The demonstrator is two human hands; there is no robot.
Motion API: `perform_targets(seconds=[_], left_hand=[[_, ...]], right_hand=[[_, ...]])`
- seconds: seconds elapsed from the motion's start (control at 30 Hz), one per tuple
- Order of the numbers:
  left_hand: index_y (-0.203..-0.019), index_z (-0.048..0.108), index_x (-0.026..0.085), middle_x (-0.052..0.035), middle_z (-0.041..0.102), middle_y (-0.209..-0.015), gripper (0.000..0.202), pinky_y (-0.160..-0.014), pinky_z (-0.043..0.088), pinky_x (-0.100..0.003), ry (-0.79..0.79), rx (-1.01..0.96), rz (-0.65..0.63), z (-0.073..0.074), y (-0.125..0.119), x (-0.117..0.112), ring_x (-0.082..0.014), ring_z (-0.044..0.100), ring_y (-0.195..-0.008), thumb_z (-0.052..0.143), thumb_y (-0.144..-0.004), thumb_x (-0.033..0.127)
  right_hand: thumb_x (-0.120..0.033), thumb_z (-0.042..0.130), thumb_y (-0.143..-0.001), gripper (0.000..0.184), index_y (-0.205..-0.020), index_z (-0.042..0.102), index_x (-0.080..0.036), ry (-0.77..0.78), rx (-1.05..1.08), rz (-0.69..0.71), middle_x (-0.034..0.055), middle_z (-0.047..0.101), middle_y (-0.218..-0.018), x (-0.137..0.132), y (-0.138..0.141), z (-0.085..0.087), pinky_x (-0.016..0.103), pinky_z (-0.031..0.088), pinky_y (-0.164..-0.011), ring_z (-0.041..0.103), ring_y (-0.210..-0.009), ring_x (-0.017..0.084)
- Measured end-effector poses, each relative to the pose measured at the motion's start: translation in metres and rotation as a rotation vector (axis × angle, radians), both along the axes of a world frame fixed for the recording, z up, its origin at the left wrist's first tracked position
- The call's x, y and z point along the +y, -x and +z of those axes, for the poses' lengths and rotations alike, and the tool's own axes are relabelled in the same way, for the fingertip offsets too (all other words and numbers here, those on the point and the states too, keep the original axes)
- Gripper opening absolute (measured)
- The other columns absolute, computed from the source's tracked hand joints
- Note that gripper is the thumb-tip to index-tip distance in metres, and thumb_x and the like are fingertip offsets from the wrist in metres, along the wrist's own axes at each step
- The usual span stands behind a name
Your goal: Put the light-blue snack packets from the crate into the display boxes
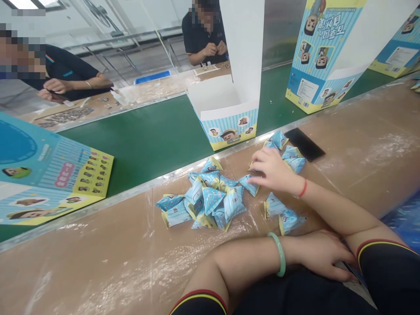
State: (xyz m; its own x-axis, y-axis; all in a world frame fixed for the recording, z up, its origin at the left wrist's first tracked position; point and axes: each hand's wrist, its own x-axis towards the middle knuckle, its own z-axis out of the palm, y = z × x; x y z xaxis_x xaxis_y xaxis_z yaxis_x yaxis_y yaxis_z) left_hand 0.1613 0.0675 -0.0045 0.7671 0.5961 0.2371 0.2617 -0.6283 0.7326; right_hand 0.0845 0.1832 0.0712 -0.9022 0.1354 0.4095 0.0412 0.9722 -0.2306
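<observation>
Your left hand [328,253] hides its hold, with your right hand [271,168] spread beside the packet pile [213,199], likely close for easy reach.

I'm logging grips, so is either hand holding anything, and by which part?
It cannot be told: the right hand is among blue packets, any grip hidden; the palm of the left hand is out of view.

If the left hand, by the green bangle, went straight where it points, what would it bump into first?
Probably the person's own dark right sleeve, because the left hand points right at it. How deep each one lies is unclear, though, so it might slip underneath instead.
</observation>
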Motion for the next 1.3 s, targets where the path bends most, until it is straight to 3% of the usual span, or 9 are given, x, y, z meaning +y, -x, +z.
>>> perform_targets(seconds=[0.13, 0.27, 0.33, 0.5, 0.7, 0.87, 1.0, 1.2, 1.3], left_hand=[[-0.116, 0.068, 0.007, -0.0117, 0.073, -0.119, 0.037, -0.107, 0.042, -0.033, -0.02, -0.017, -0.003, -0.002, -0.001, 0.003, -0.025, 0.062, -0.114, 0.061, -0.094, 0.036], [-0.119, 0.067, 0.006, -0.0104, 0.074, -0.111, 0.038, -0.101, 0.045, -0.033, 0.001, 0.018, -0.013, 0.001, -0.001, 0.002, -0.024, 0.064, -0.106, 0.062, -0.094, 0.036], [-0.118, 0.066, 0.007, -0.0098, 0.074, -0.109, 0.038, -0.1, 0.044, -0.032, 0.007, 0.028, -0.008, 0.004, 0.001, -0.002, -0.0231, 0.064, -0.104, 0.064, -0.093, 0.035], [-0.119, 0.066, 0.008, -0.009, 0.074, -0.108, 0.036, -0.103, 0.043, -0.032, 0.009, 0.041, -0.008, 0.005, 0.004, -0.01, -0.0223, 0.063, -0.106, 0.063, -0.094, 0.034], [-0.12, 0.065, 0.009, -0.0088, 0.074, -0.108, 0.036, -0.104, 0.042, -0.031, 0.032, 0.027, -0.02, 0.005, 0.003, -0.009, -0.0222, 0.063, -0.108, 0.061, -0.095, 0.034], [-0.118, 0.066, 0.01, -0.0089, 0.075, -0.107, 0.035, -0.102, 0.045, -0.031, 0.02, 0.04, -0.02, 0.004, 0.003, -0.009, -0.0225, 0.064, -0.106, 0.06, -0.095, 0.036], [-0.117, 0.066, 0.011, -0.0084, 0.075, -0.108, 0.033, -0.103, 0.045, -0.031, 0.026, 0.036, -0.012, 0.003, 0.002, -0.009, -0.022, 0.064, -0.107, 0.061, -0.095, 0.035], [-0.115, 0.067, 0.009, -0.0101, 0.074, -0.111, 0.034, -0.107, 0.044, -0.03, 0.057, -0.011, -0.014, -0.003, -0.002, -0.008, -0.0223, 0.065, -0.112, 0.062, -0.094, 0.035], [-0.111, 0.07, 0.009, -0.0116, 0.072, -0.119, 0.032, -0.112, 0.041, -0.028, 0.036, -0.06, -0.002, -0.003, -0.002, -0.007, -0.0224, 0.062, -0.121, 0.064, -0.092, 0.034]], right_hand=[[-0.04, 0.079, -0.083, 0.029, -0.071, 0.069, -0.016, 0.196, -0.056, 0.087, 0.0097, 0.063, -0.098, -0.005, 0.003, -0.001, 0.042, 0.036, -0.085, 0.05, -0.096, 0.025], [-0.052, 0.067, -0.091, 0.034, -0.085, 0.072, -0.019, 0.752, 0.126, 0.196, 0.0055, 0.057, -0.093, 0.012, -0.015, 0.027, 0.036, 0.043, -0.078, 0.054, -0.086, 0.02], [-0.056, 0.07, -0.087, 0.037, -0.081, 0.071, -0.02, 0.856, 0.19, 0.137, 0.0039, 0.055, -0.088, 0.015, -0.022, 0.041, 0.034, 0.043, -0.073, 0.053, -0.082, 0.018], [-0.052, 0.072, -0.087, 0.037, -0.071, 0.069, -0.019, 0.695, 0.121, 0.127, 0.0023, 0.056, -0.078, 0.008, -0.023, 0.05, 0.033, 0.042, -0.073, 0.053, -0.077, 0.017], [-0.036, 0.075, -0.086, 0.026, -0.07, 0.07, -0.017, 0.333, 0.046, 0.066, 0.0044, 0.058, -0.075, 0.012, -0.015, 0.025, 0.035, 0.041, -0.076, 0.052, -0.08, 0.02], [-0.032, 0.078, -0.084, 0.018, -0.078, 0.075, -0.016, 0.131, -0.183, 0.065, 0.0062, 0.061, -0.078, 0.015, -0.009, 0.007, 0.035, 0.038, -0.077, 0.052, -0.084, 0.022], [-0.039, 0.076, -0.086, 0.026, -0.095, 0.075, -0.014, 0.075, -0.084, -0.019, 0.0088, 0.064, -0.087, 0.006, -0.008, 0.007, 0.036, 0.038, -0.078, 0.052, -0.086, 0.024], [-0.034, 0.061, -0.097, 0.024, -0.11, 0.069, -0.015, 0.13, 0.034, 0.297, 0.0109, 0.069, -0.102, -0.041, -0.012, 0.02, 0.038, 0.044, -0.085, 0.056, -0.093, 0.023], [-0.038, 0.072, -0.089, 0.057, -0.138, 0.055, -0.014, 0.014, -0.045, 0.384, 0.0179, 0.06, -0.135, -0.065, -0.012, 0.019, 0.044, 0.043, -0.096, 0.051, -0.122, 0.031]])
